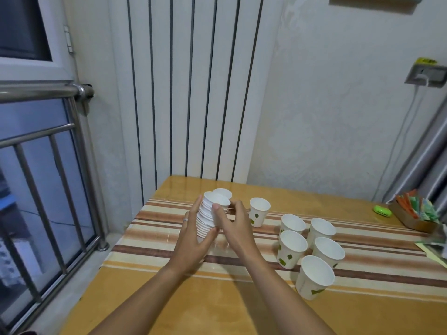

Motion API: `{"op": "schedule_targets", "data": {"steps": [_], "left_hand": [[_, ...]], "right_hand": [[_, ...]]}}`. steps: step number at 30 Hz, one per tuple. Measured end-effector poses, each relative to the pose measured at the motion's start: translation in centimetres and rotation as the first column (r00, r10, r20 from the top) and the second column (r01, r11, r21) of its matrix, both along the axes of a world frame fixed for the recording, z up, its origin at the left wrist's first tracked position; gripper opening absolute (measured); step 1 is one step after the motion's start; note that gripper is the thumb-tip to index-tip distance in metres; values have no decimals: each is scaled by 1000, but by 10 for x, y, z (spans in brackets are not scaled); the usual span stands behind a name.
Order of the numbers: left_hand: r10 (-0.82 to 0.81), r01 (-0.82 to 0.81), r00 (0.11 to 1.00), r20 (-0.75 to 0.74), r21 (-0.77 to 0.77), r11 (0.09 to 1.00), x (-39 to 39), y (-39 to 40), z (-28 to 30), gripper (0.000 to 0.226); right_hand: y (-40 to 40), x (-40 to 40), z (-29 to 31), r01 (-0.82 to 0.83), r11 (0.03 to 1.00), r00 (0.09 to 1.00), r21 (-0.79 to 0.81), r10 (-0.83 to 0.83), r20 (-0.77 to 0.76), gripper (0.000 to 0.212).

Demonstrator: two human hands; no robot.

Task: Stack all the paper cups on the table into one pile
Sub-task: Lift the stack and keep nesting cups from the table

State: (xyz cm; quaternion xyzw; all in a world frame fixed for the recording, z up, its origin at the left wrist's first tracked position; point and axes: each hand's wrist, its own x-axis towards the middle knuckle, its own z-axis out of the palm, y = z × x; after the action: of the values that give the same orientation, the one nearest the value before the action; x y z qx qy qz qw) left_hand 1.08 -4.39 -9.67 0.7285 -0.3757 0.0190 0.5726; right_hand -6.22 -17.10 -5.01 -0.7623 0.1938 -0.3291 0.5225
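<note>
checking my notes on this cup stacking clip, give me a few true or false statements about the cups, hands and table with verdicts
1. Both hands hold the tall stack of white paper cups. True: left hand and right hand grip it.
2. Six loose white paper cups with green leaf prints stand upright right of the stack. True.
3. The loose cups lie on their sides. False: all are upright.
4. The small green oval object sits inside a cup. False: it rests on the striped tablecloth.
5. The left hand wears a ring. True.
</note>
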Motion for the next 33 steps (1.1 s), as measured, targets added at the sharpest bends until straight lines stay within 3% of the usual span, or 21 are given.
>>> {"op": "schedule_targets", "data": {"steps": [2,4,8,13,21,28,33], "left_hand": [[19,-19,1000,5,-20,1000,7,-1,0,90],[33,-33,999,20,-26,999,13,-3,0,89],[31,-30,999,30,-42,999,22,-5,-1,84],[20,-18,999,39,-42,999,34,-10,-3,85],[28,-26,998,51,-39,999,44,-17,-3,82],[32,-31,997,67,-12,999,41,-18,-2,83],[33,-33,997,73,-2,999,41,-17,-2,85]], "right_hand": [[-5,6,-1,20,999,1000,31,-20,19,47],[-13,14,-4,79,996,997,51,-80,24,39],[-32,40,-21,201,979,977,-34,-203,-62,33],[-52,66,-40,182,973,956,-141,-208,-207,66],[-68,96,-46,153,988,944,-25,-154,-291,103],[-71,108,-41,178,984,929,10,-165,-331,71],[-67,104,-37,222,975,943,3,-214,-254,50]]}}
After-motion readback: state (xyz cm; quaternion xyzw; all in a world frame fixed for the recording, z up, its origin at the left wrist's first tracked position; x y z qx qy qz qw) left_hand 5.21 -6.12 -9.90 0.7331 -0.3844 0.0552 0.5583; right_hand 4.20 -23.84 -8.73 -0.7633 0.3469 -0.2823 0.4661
